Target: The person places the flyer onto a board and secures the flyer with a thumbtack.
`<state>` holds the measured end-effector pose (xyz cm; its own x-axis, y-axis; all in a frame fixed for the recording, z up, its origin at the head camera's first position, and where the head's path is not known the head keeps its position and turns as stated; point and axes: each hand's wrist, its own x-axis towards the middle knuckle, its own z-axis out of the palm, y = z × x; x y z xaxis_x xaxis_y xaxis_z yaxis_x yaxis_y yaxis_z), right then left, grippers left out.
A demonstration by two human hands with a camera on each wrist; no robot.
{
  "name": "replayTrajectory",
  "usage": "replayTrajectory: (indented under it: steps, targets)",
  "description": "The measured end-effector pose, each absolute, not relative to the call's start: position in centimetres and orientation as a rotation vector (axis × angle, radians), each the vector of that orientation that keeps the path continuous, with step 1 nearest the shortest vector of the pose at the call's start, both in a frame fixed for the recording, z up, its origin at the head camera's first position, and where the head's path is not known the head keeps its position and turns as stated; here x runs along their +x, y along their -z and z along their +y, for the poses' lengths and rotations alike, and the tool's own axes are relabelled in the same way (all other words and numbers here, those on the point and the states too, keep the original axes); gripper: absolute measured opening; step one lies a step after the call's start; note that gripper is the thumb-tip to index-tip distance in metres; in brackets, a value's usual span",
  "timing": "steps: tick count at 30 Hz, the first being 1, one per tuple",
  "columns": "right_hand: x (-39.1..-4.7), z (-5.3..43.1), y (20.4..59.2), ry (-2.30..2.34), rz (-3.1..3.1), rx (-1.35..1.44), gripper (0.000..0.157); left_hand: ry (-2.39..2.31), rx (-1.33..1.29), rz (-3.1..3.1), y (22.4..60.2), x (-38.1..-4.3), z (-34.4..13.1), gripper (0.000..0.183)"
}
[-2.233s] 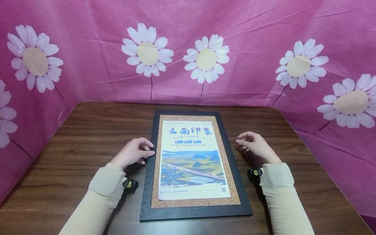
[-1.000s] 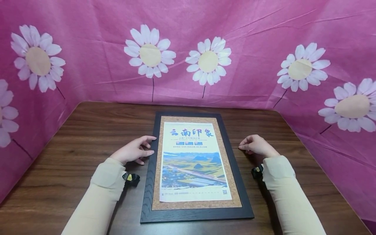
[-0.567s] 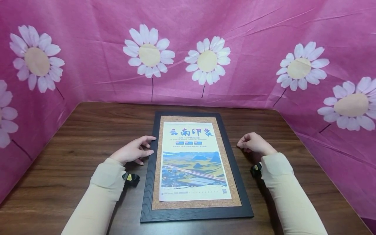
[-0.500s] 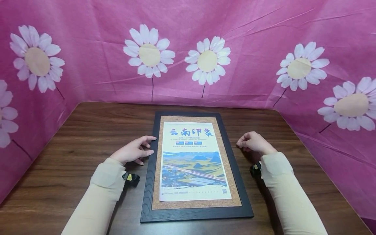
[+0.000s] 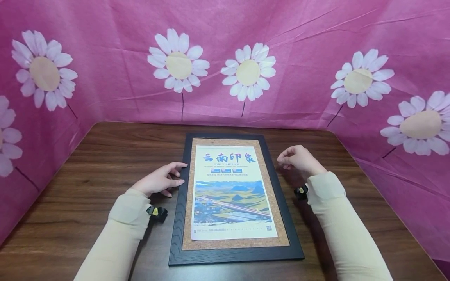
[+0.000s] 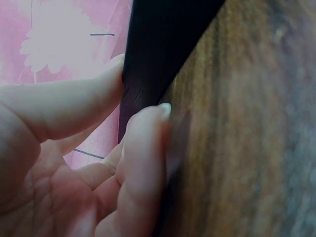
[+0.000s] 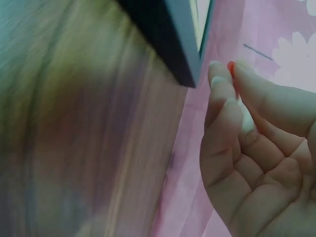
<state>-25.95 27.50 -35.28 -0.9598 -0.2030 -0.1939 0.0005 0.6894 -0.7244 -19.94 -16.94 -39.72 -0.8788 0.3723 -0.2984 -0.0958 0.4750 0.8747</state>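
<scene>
A dark picture-type frame [image 5: 295, 242] with a cork backing [image 5: 239, 244] lies flat on the table. On the cork lies a paper poster [image 5: 228, 203] with purple lettering and a landscape photo. At the frame's left border, my left hand [image 5: 159, 180] rests its index finger and thumb on the edge. The left wrist view shows the thumb [image 6: 84, 106] against the dark border. To the right of the frame, raised over the table, my right hand [image 5: 300, 159] pinches a small red thing [image 7: 231, 68] between thumb and fingertips. Most of that thing is hidden, so its kind is unclear.
A brown wood-grain table [image 5: 351, 203] carries the frame. Behind and beside it hangs a pink cloth [image 5: 302, 23] printed with white daisies. A black wrist device [image 5: 156, 213] sits below the left sleeve, another wrist device [image 5: 301, 191] below the right.
My right hand has risen and moved forward and left, closer to the frame's right border. The left index finger reached onto the frame earlier and has stayed there. The poster has not shifted.
</scene>
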Motion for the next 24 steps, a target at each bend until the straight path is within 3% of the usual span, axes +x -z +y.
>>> replayTrajectory:
  steps: [9,24]
  targets:
    - [-27.5,25.9,34.4,1.196,2.613,-0.232,0.023,-1.390,0.236,2.276,39.7,-19.9,-17.0,0.058]
    - [-29.6,21.0,34.6,1.375,2.453,-0.097,0.025,-1.385,0.248,2.266,39.7,-20.0,-17.0,0.058]
